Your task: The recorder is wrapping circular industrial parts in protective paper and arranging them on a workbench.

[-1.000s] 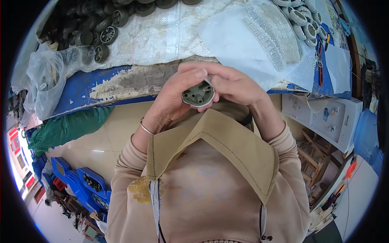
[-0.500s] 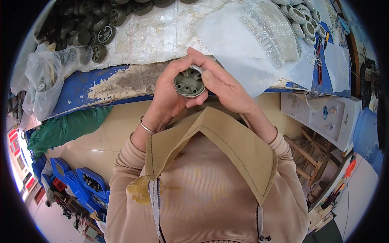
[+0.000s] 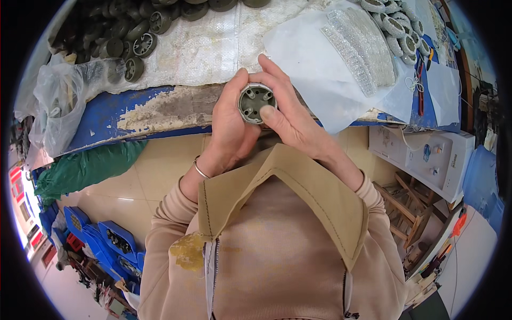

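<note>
Between my two hands is a round, grey-green hollow part (image 3: 255,101) with several small posts and holes inside and a pale rim. My left hand (image 3: 229,114) wraps its left side and lower edge. On the other side, my right hand (image 3: 290,114) grips it, the thumb over the rim and the fingers curled round the far side. Its open face is turned up toward me. The part is held above the front edge of the worn blue table (image 3: 160,112). What the fingers touch on its outer side is hidden.
Similar dark round parts (image 3: 133,69) are heaped at the far left. Glittering strips (image 3: 360,50) lie on white sheets at the right, beside glitter-covered round parts (image 3: 397,29) and a red-handled tool (image 3: 420,93). Blue bins (image 3: 114,240) stand on the floor at left.
The round part has turned within my hands, and its inner posts sit at another angle. My right fingers have shifted along its rim. The view has moved slightly.
</note>
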`<state>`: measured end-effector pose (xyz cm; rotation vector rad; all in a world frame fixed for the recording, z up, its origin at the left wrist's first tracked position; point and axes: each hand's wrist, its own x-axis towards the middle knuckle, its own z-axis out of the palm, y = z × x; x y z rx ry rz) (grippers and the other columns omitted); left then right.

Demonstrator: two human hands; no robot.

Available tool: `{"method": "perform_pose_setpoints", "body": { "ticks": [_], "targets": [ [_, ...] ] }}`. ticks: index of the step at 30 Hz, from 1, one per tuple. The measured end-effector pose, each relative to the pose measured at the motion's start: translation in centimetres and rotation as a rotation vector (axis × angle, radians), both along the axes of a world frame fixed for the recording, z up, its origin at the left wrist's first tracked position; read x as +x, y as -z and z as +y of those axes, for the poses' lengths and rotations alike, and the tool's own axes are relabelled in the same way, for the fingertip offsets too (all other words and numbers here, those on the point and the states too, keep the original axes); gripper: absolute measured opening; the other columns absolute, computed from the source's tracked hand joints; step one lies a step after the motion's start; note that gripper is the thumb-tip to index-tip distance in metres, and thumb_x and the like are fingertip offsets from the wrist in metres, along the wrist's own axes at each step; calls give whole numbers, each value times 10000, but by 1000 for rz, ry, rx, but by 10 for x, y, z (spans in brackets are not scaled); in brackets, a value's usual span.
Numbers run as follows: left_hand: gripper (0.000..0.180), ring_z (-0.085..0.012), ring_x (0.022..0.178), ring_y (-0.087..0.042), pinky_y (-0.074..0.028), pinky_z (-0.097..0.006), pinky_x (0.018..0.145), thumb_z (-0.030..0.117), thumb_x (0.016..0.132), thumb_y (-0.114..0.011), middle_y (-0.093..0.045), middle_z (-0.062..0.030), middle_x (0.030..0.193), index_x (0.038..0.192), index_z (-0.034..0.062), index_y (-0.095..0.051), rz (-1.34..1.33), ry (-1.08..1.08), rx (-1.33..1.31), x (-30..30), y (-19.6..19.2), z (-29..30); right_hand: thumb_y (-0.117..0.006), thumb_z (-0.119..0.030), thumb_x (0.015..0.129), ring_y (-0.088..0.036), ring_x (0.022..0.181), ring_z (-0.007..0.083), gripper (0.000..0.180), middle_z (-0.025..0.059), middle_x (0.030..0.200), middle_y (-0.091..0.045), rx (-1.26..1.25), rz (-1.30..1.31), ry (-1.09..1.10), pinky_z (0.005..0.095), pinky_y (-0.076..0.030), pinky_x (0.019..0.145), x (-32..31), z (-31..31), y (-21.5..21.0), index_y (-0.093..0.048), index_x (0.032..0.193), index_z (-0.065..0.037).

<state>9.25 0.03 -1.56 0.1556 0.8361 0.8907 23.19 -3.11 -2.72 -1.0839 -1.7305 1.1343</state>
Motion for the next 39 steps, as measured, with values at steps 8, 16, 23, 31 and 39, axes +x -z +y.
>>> {"method": "perform_pose_setpoints", "body": {
  "ticks": [8,16,23,31,39],
  "targets": [
    [423,-218,994,-578,-455,-381,903,390,986,-336,-607,-99,1032,1105,36,-533,-56,53,109,2,8,1,-518,-372,917,-126,1384,430,579,306,1464,-136,46,-49,133,461,-215,1084,-8,-1,0,-324,1354,-46],
    [396,-203,993,-572,-451,-353,893,355,994,-329,-601,-100,1034,1105,32,-528,-66,18,159,2,6,-5,-543,-351,907,-129,1397,377,554,262,1461,-196,-19,59,135,443,-173,1102,-15,0,-5,-360,1326,-38],
    [405,-182,1012,-561,-445,-331,884,363,999,-322,-587,-90,1039,1136,35,-516,36,102,367,1,14,-6,-536,-288,906,-160,1391,361,438,243,1435,-272,-162,265,100,445,-204,1091,-12,2,-7,-433,1263,-56],
    [452,-189,889,-577,-480,-331,707,406,985,-339,-582,-91,999,1143,22,-517,53,159,337,-9,8,-4,-487,-223,946,-338,1311,318,424,210,1387,-365,-471,487,125,400,-280,1065,-7,7,-15,-410,1335,-71],
    [358,-216,721,-563,-459,-321,621,345,944,-463,-583,-107,872,1007,3,-546,-180,295,268,-16,8,10,-726,-150,783,-432,1231,207,725,100,1413,-371,-242,211,32,315,-365,1009,13,-3,-6,-354,1397,-49]
  ]
}}
